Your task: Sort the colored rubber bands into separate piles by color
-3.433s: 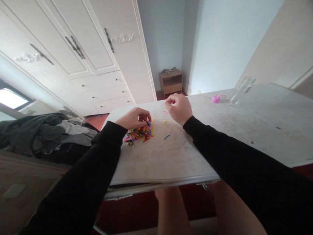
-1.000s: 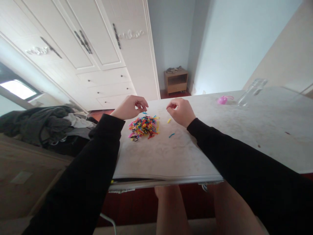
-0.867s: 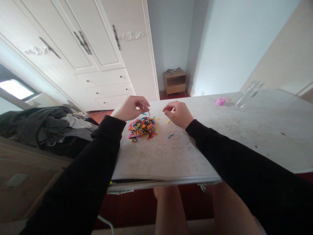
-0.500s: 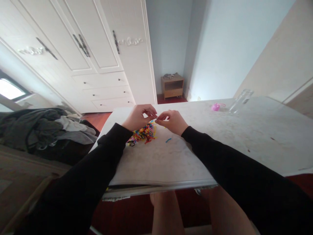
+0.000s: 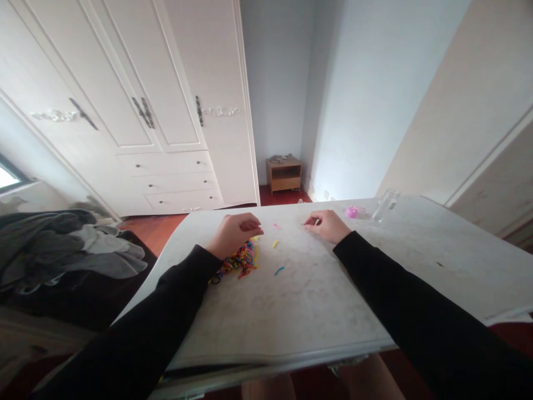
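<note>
My right hand point(image 5: 327, 226) pinches a tiny dark elastic band point(image 5: 302, 224) between thumb and fingertips, just above the table. My left hand point(image 5: 236, 234) is closed in a pinch over the far side of a heap of small multicoloured elastic bands point(image 5: 244, 260); whether anything is between its fingertips is too small to make out. Separate from the heap, a pink band point(image 5: 276, 226), a yellow band point(image 5: 275, 244) and a blue band point(image 5: 279, 271) lie between my hands.
Toward the back right of the white table point(image 5: 308, 311) are a round pink object point(image 5: 352, 212) and a clear glass bottle or jar point(image 5: 386, 205). Piled clothes point(image 5: 83, 244) lie left of the table. Beyond it stand a white wardrobe point(image 5: 179, 111) and a small wooden cabinet point(image 5: 285, 175).
My hands, together at the fingertips before, are now apart. The right one has moved right with the dark band; the left stays by the heap. The camera view has tilted upward.
</note>
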